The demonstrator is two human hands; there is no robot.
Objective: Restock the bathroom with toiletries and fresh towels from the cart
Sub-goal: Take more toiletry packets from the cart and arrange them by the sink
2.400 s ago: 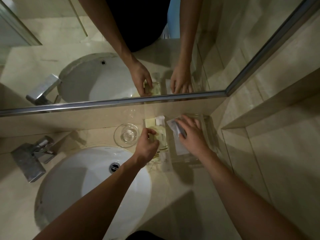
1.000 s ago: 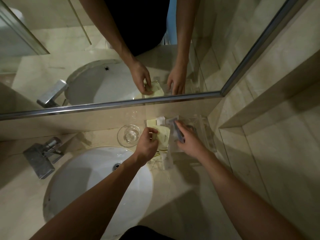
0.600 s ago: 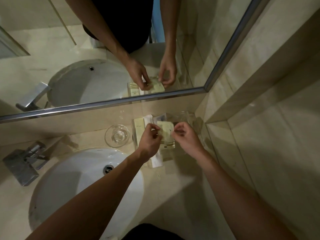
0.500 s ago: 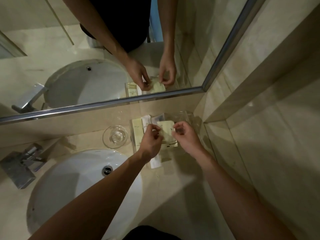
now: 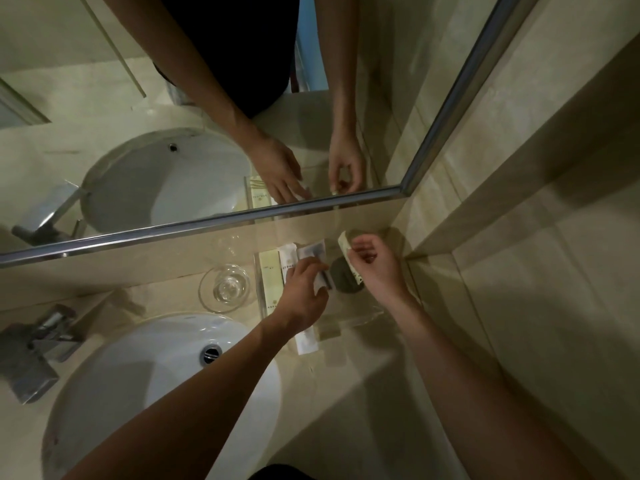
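A clear acrylic tray point(image 5: 360, 315) sits on the counter against the wall under the mirror. In it lie a pale yellow sachet point(image 5: 268, 275), a white sachet point(image 5: 288, 259) and a clear packet with a dark item point(image 5: 317, 252). My left hand point(image 5: 304, 289) rests on that clear packet, fingers pinching its lower end. My right hand point(image 5: 375, 268) is raised over the tray's right side, shut on a small pale yellow packet point(image 5: 348, 252) held on edge. A long white sachet point(image 5: 306, 341) sticks out of the tray's front.
A clear glass dish point(image 5: 225, 287) stands left of the tray. The white basin point(image 5: 156, 386) with its drain point(image 5: 211, 353) fills the lower left, the chrome faucet point(image 5: 31, 351) at far left. The mirror edge point(image 5: 207, 221) runs above; a tiled side wall and ledge point(image 5: 519, 202) close the right.
My right hand has taken the small yellow packet away to the right and lifted it. My left hand has let go of it and dropped onto the clear packet in the tray.
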